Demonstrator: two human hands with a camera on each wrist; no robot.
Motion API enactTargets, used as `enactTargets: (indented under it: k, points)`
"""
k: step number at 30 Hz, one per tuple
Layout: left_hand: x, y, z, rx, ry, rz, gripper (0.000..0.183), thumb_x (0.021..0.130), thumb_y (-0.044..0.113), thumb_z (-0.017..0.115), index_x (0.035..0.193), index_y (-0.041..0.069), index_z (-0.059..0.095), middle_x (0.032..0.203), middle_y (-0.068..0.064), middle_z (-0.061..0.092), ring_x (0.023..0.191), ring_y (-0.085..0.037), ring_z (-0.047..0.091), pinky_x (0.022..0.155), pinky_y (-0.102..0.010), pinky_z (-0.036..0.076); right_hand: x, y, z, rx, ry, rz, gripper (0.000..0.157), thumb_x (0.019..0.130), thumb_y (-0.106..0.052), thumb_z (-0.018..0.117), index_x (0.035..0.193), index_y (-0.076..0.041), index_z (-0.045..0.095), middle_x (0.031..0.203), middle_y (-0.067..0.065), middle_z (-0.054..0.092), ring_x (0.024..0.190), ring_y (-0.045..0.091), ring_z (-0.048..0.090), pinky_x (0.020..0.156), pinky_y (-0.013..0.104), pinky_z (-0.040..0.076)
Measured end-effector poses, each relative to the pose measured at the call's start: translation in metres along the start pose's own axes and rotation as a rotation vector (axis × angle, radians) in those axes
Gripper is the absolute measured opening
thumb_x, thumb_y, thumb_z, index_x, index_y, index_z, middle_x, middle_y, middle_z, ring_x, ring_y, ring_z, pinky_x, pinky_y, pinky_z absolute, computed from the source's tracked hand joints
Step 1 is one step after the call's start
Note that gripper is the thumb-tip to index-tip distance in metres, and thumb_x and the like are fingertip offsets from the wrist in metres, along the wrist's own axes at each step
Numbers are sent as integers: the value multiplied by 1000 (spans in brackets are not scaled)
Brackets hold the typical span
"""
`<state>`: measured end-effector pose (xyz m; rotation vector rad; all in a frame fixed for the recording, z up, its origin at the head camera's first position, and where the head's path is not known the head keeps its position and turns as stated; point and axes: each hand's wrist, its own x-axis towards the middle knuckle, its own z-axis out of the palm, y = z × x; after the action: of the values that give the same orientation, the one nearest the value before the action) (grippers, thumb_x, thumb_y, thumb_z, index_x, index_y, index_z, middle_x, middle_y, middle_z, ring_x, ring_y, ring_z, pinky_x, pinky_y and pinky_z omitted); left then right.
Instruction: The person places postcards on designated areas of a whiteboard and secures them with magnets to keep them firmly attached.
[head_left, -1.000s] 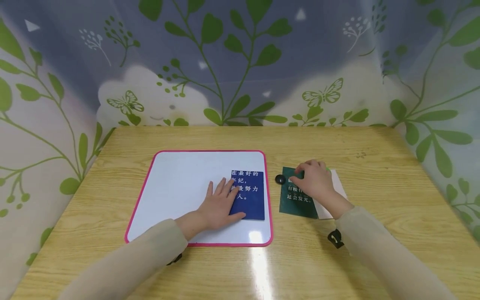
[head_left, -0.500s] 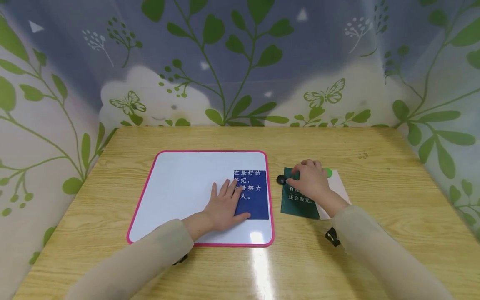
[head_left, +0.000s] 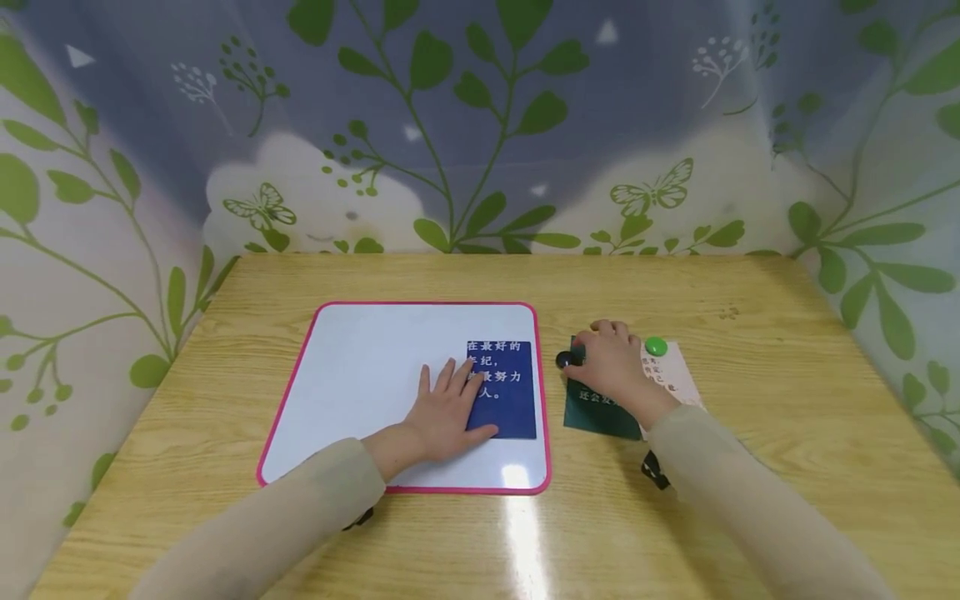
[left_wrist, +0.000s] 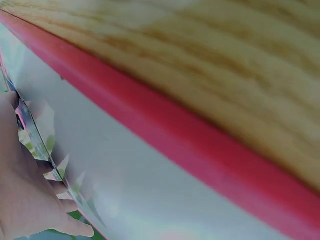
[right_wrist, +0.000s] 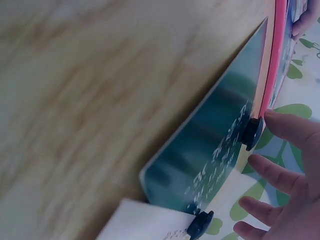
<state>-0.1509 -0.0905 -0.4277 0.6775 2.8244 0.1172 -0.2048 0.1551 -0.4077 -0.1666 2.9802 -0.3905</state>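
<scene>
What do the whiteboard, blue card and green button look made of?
Whiteboard: probably coated panel, glossy; light glares off it. Core unclear.
Pink rim: likely plastic, smooth, evenly coloured.
Blue card: probably paper, thin, flat, printed; coating unclear.
Green button: likely hard plastic, shiny, with a highlight.

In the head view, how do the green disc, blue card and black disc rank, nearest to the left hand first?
1. Blue card: partly under the left hand.
2. Black disc: right of the whiteboard, by the right hand.
3. Green disc: farthest right, at the pale card's top.
</scene>
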Motion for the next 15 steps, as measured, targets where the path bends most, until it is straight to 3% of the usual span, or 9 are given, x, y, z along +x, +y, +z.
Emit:
enactTargets:
  k: [15]
  points:
    - [-1, -5, -3, -34, 19, 7, 78, 89, 59, 47, 146, 9, 30, 154, -16, 21, 144, -38, 14, 111, -64, 7, 9, -1, 9, -21, -9, 17, 45, 83, -37, 68, 117, -9, 63, 141, 24, 37, 131, 46, 25, 103, 61, 22]
